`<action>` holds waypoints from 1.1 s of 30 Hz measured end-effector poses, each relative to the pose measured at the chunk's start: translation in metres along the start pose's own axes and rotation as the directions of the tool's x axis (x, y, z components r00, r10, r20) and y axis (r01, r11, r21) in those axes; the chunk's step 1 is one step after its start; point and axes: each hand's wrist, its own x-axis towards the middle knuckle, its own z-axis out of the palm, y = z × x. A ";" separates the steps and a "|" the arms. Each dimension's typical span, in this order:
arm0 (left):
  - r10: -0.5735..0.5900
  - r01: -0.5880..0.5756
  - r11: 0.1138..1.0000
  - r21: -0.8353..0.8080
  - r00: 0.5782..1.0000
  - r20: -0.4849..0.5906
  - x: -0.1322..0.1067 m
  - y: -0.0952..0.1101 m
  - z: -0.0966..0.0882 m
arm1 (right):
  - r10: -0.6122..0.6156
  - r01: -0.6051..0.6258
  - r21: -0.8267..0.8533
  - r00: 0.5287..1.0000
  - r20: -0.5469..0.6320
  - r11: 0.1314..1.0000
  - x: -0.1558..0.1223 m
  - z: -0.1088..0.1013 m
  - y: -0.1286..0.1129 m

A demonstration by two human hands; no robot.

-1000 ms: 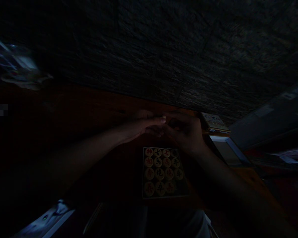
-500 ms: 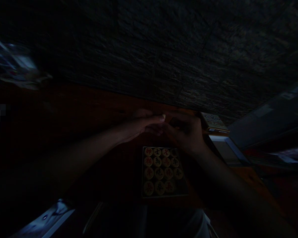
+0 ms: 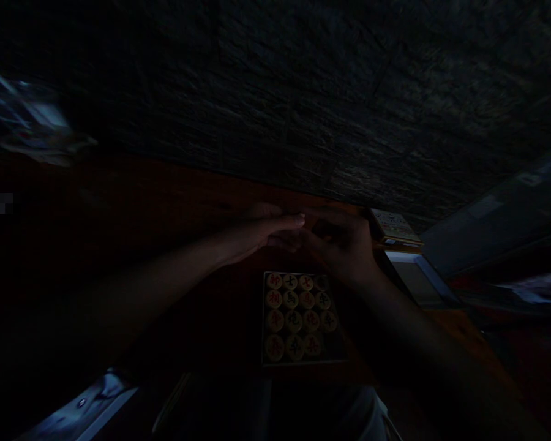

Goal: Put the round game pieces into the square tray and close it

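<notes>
The scene is very dark. My left hand point(image 3: 261, 234) and my right hand point(image 3: 344, 248) meet fingertip to fingertip above a wooden table point(image 3: 156, 202), just beyond a square box point(image 3: 337, 349) of round Chinese chess pieces point(image 3: 294, 318). Both hands have their fingers curled and pressed together. What they hold, if anything, is hidden in shadow. The pieces are pale discs with red or black characters, laid in rows inside the box. The box's near right corner slot looks bare.
A small printed box point(image 3: 395, 229) and a white-edged flat item point(image 3: 417, 278) lie right of my hands. A dark stone-textured wall point(image 3: 303, 92) runs behind the table. Blurred items point(image 3: 32, 122) sit at the far left; a pale object point(image 3: 82, 407) lies near bottom left.
Almost nothing differs. Both hands stay together above the box, with only a slight shift of the fingertips.
</notes>
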 end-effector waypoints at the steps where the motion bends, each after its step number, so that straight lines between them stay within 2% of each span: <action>1: 0.002 -0.002 1.000 0.000 1.000 0.005 0.000 0.000 0.000 | 0.007 -0.007 0.001 1.000 0.000 1.000 0.000 0.000 0.000; 9: -0.029 0.030 0.998 -0.046 0.999 0.020 -0.001 0.000 -0.001 | 0.000 0.001 0.021 1.000 -0.021 1.000 -0.001 0.000 0.001; 18: -0.003 0.002 0.999 -0.041 1.000 -0.014 0.000 0.000 0.001 | 0.026 -0.027 -0.030 0.999 -0.026 0.999 -0.002 0.001 -0.001; 23: -0.039 0.039 0.998 -0.046 0.999 0.003 0.000 0.000 0.001 | -0.001 0.001 -0.016 1.000 -0.031 1.000 -0.001 0.000 0.000; 33: -0.030 0.030 1.000 -0.008 1.000 0.000 0.000 0.000 0.000 | 0.025 -0.025 -0.032 1.000 0.011 0.999 -0.002 0.000 -0.002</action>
